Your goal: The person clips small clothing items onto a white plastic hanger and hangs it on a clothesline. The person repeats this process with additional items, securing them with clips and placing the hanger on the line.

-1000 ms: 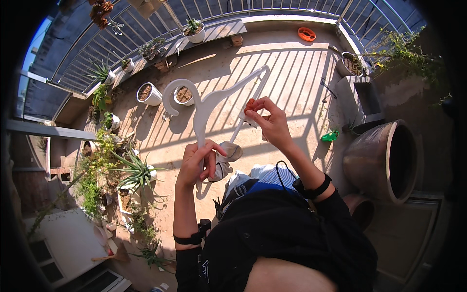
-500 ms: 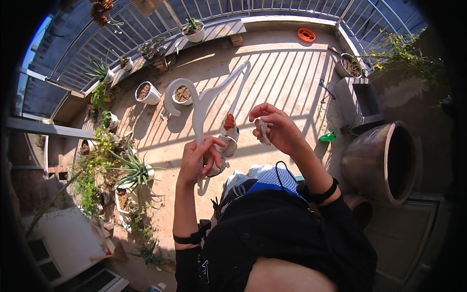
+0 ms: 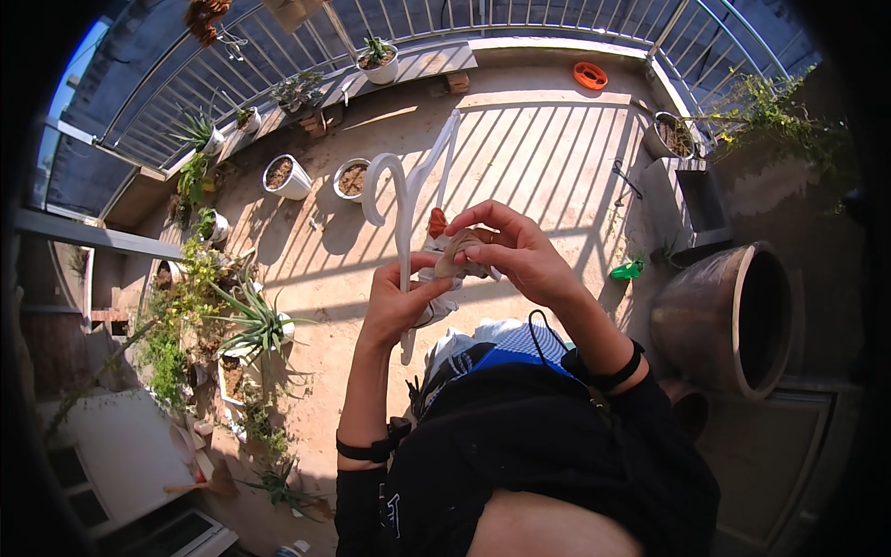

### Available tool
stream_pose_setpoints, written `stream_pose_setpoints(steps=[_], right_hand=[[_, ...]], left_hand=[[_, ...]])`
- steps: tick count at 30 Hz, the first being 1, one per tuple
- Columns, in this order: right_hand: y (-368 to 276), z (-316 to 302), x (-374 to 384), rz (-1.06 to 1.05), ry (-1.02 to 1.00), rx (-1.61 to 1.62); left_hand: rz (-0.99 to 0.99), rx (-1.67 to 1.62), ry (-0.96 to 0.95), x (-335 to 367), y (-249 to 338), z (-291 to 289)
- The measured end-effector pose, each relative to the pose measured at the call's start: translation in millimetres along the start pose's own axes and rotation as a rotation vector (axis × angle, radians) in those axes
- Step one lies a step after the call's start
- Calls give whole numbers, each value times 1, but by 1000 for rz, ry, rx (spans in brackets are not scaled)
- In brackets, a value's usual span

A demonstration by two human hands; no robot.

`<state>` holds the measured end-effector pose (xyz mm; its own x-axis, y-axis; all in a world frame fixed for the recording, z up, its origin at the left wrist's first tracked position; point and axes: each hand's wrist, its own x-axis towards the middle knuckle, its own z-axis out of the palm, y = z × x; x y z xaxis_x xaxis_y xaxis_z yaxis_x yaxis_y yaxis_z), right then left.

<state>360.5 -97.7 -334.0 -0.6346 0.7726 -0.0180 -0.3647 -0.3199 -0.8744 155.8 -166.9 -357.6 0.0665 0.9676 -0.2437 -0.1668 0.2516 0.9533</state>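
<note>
A white plastic clothes hanger [image 3: 406, 218] is tilted in front of me, its hook to the left. My left hand [image 3: 394, 302] is closed on it at the near end. Small light cloths [image 3: 434, 311], one with an orange part [image 3: 437, 223], hang along its bar; they look like socks, but folds hide their shape. My right hand [image 3: 520, 255] pinches a crumpled beige cloth [image 3: 455, 258] against the bar, beside my left fingertips. Part of the bar is hidden behind the hands and cloths.
White pots of soil [image 3: 288, 177] and an aloe [image 3: 260, 318] stand on the left. A large brown jar [image 3: 715, 320] and a grey trough [image 3: 682, 209] are at right. An orange ring-shaped object [image 3: 589, 76] lies near the far railing [image 3: 520, 20], a green object [image 3: 627, 269] nearer.
My right hand has moved left with the beige cloth, bringing it to the hanger's bar. The hanger and my left hand have shifted slightly right, and the hanger has turned.
</note>
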Motion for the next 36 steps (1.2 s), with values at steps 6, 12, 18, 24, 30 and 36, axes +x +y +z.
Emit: stream_pose_setpoints(steps=[6, 12, 18, 24, 30, 36], right_hand=[[-7, -26, -3, -223, 24, -826], [21, -13, -13, -382, 121, -938], [44, -7, -8, -240, 197, -452], [48, -9, -11, -119, 95, -167], [52, -12, -14, -139, 148, -373], [40, -28, -23, -138, 135, -388]], left_hand=[[-48, -186, 35, -1, -1, -6], [-96, -118, -20, -4, -1, 0], [-75, -87, -42, -4, 0, 1], [51, -96, 39, -3, -4, 9], [-73, -11, 70, -1, -8, 2], [-60, -131, 79, -2, -8, 1]])
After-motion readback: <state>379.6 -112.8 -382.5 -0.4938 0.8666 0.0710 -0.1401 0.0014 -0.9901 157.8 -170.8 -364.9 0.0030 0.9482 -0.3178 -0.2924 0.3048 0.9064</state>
